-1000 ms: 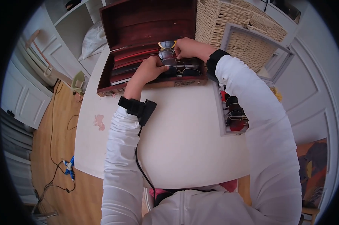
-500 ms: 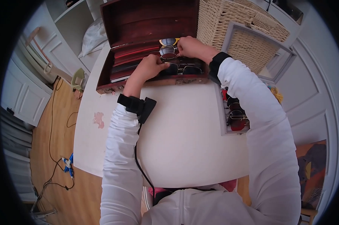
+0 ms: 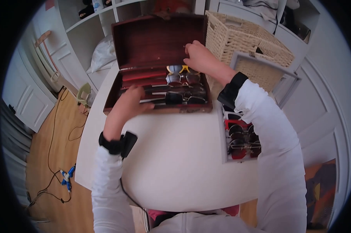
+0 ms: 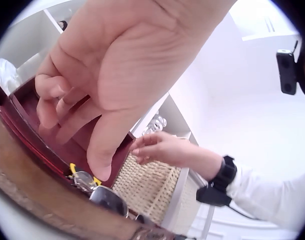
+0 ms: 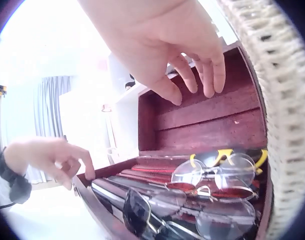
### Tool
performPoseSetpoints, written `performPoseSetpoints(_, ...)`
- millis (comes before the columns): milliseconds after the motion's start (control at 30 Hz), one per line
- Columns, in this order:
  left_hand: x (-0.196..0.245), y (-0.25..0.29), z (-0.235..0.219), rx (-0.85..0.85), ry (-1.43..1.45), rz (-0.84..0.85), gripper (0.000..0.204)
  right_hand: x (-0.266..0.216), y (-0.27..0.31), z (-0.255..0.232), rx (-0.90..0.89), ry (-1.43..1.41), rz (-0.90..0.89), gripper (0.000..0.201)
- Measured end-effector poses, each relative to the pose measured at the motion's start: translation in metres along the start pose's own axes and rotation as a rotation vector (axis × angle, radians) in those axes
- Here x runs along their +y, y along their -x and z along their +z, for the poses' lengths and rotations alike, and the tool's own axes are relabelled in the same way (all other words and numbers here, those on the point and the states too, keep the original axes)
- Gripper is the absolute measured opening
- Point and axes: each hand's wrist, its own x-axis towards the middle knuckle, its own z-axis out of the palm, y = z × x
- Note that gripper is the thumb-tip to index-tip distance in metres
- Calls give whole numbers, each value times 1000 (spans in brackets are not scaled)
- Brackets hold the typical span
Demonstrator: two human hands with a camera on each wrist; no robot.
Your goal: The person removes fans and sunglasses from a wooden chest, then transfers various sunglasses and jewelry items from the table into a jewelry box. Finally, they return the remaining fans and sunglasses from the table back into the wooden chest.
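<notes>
A dark red wooden box (image 3: 160,44) stands open at the table's far side, several glasses lying in its right part. Yellow-framed glasses (image 3: 178,69) are at the back, and dark-lensed glasses (image 3: 174,97) near the front wall. My left hand (image 3: 125,105), slightly blurred, hovers over the box's front left part, fingers loosely bent and holding nothing. My right hand (image 3: 203,58) is raised before the lid's right side; in the right wrist view this hand (image 5: 167,55) has relaxed fingers above the glasses (image 5: 212,172), with nothing in them.
A grey-framed case (image 3: 224,143) with several sunglasses lies on the white table (image 3: 175,155) at the right, its clear lid raised. Behind it stands a woven basket (image 3: 222,42). A white bag (image 3: 103,54) sits on the shelf at the left. A cable runs from my left wrist.
Both hands have let go of the glasses and lifted away, the left moving left and the right upward. The head view has tilted up, showing more of the shelves.
</notes>
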Motion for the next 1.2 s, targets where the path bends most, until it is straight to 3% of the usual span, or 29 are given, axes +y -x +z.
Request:
performPoseSetpoints(67,-1,24,-5,-72,-105,-97,39,-5,-31,0,14,25,-31,30)
performPoseSetpoints(200,-14,45,3,85,-178,-203,37,-25,-85,-3,185,174,123,47)
performPoseSetpoints(333,-38,50,19,132,-298,-146,38,-3,-138,14,357,320,216,43)
performPoseSetpoints(367,-35,50,19,136,-331,-149,40,0,-144,12,329,337,261,42)
performPoseSetpoints(400,-33,50,20,138,-361,-152,42,2,-147,12,390,362,255,40)
performPoseSetpoints(467,-35,48,20,137,-418,-138,42,11,-150,7,143,466,259,34)
performPoseSetpoints(600,-35,46,18,150,-410,-141,41,14,-151,14,215,535,217,29)
performPoseSetpoints(667,-37,46,21,156,-413,-142,40,13,-149,19,345,547,195,26)
performPoseSetpoints(867,-49,38,22,201,-394,-128,38,8,-142,21,418,630,157,24)
performPoseSetpoints(1067,-56,23,25,170,-406,-176,38,7,-149,22,399,536,126,27)
performPoseSetpoints(1200,-62,18,28,163,-401,-164,38,13,-155,23,293,581,139,39)
